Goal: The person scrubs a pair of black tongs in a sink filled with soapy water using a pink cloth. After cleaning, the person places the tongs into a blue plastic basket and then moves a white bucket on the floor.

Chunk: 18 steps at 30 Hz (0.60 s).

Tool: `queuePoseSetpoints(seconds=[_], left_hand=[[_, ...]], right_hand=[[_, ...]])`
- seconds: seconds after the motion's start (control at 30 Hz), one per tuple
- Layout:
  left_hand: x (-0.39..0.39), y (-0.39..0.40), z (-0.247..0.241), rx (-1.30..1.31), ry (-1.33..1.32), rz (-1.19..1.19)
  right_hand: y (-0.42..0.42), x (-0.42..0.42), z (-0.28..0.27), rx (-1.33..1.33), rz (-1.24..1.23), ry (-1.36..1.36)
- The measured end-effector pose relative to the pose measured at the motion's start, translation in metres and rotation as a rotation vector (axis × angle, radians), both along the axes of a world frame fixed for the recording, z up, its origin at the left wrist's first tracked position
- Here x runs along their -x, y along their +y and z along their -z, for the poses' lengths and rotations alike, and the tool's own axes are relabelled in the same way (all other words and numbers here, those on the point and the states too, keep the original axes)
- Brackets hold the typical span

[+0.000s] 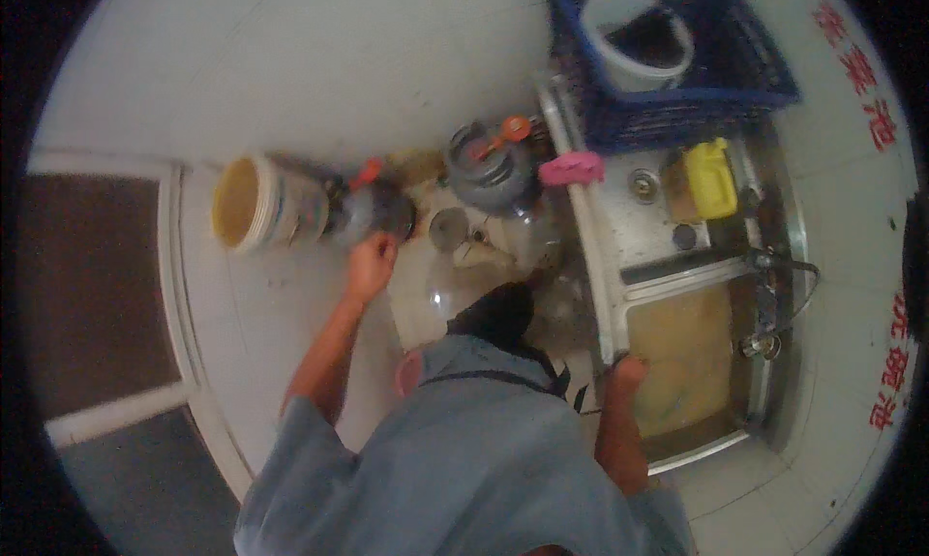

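Note:
My left hand (374, 262) reaches low beside the wall, its fingers curled at the near side of a dark, rounded plastic jug (370, 211) with a red part on top. Blur hides whether the fingers grip the jug or only touch it. At the front rim (596, 280) of a steel double sink, my right hand (630, 373) rests near the corner of the basin full of cloudy water (682, 360). Its fingers are not clear. A second large plastic jug (493, 168), with an orange cap piece (516, 128), stands between the hands, farther off.
A cream bucket (290, 204) is left of the dark jug. Clear plastic containers (464, 287) sit on the floor by my feet. A pink cloth (572, 168) hangs over the sink rim. Blue crates (697, 113) hold a white bucket (639, 70). A yellow jug (711, 182) stands in the far basin.

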<state>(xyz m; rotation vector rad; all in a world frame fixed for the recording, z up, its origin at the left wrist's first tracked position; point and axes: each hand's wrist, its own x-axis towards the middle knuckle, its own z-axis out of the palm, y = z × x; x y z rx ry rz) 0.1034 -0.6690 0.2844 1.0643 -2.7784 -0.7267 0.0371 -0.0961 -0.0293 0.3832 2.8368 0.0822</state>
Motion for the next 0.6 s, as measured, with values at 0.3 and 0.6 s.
queuePoseSetpoints(seconds=[0.3, 0.6], left_hand=[[-0.493, 0.083, 0.206, -0.217, -0.773, 0.269], [-0.411, -0.006, 0.176, -0.583, -0.202, -0.632]], right_hand=[[0.054, 0.003, 0.039, 0.089, -0.456, 0.21], [-0.068, 0.002, -0.069, 0.328, -0.027, 0.465]])
